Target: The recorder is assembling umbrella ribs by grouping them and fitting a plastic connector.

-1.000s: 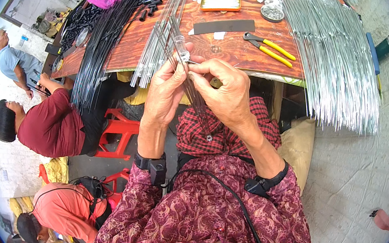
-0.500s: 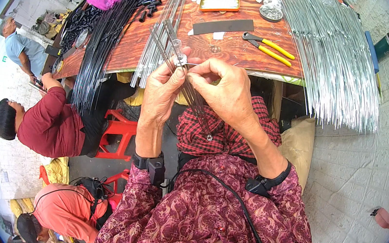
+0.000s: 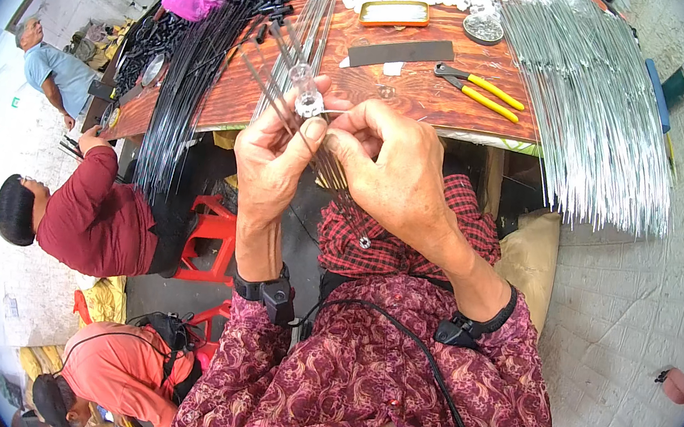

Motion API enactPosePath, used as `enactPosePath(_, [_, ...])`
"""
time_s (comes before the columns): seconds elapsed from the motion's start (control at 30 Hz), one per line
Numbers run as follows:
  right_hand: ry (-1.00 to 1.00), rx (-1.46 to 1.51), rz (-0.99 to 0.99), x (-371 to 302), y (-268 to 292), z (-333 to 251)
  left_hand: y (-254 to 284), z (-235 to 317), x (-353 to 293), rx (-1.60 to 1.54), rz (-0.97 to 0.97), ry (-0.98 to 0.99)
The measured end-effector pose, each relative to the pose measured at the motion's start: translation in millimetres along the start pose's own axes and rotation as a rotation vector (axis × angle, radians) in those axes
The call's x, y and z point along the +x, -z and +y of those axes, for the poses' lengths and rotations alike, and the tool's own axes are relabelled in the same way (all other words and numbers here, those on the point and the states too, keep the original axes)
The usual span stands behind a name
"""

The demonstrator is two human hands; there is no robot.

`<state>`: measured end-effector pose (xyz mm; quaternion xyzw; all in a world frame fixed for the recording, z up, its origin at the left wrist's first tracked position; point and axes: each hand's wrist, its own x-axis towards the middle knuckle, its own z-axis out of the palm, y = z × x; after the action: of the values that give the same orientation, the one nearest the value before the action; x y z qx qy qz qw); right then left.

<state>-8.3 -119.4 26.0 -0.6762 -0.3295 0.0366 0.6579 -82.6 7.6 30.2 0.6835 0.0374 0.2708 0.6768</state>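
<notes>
In front of my lap, my left hand (image 3: 266,156) grips a bundle of thin dark metal ribs (image 3: 335,176) with a clear plastic hub (image 3: 309,104) among them. The thumb presses just below the hub, and its toothed round end faces me. My right hand (image 3: 404,166) is closed in a pinch beside the hub. A short thin wire (image 3: 335,111) shows between those fingertips and the hub. At the bundle's lower end, over the checked cloth, sits a small round end piece (image 3: 364,242).
On the wooden table (image 3: 427,95) lie yellow-handled pincers (image 3: 483,92), a dark flat strip (image 3: 401,53), an orange-rimmed tin (image 3: 394,14) and a round dish (image 3: 483,30). Silvery wires (image 3: 588,116) overhang the right edge, dark rods (image 3: 178,114) the left. Co-workers sit at left.
My left hand has moved slightly left and turned the hub, so its toothed end shows more. My right hand keeps its pinch beside it. The whole view has shifted a little.
</notes>
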Motion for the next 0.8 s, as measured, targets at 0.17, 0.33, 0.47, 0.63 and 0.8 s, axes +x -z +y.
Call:
enactPosePath(0.17, [0.058, -0.130, 0.017, -3.8, -17.7, 21.9, 9.5, -17.6, -2.8, -0.003, 0.016, 0.043])
enactPosePath(0.33, [0.165, -0.194, -0.006, -2.9, -22.5, 23.8, 17.4, -10.6, -4.1, 0.067, 0.073, 0.065])
enactPosePath(0.47, [0.156, -0.238, -0.031, -4.6, -28.7, 23.2, 19.1, -9.7, -7.7, 0.113, 0.117, 0.074])
enactPosePath(0.63, [0.223, -0.259, 0.003, -8.8, -32.6, 21.2, 19.1, -11.8, -12.3, 0.116, 0.175, 0.091])
enactPosePath(0.8, [0.299, -0.294, 0.027, -2.1, -35.1, 26.4, 22.9, -14.3, -7.4, 0.123, 0.135, 0.072])
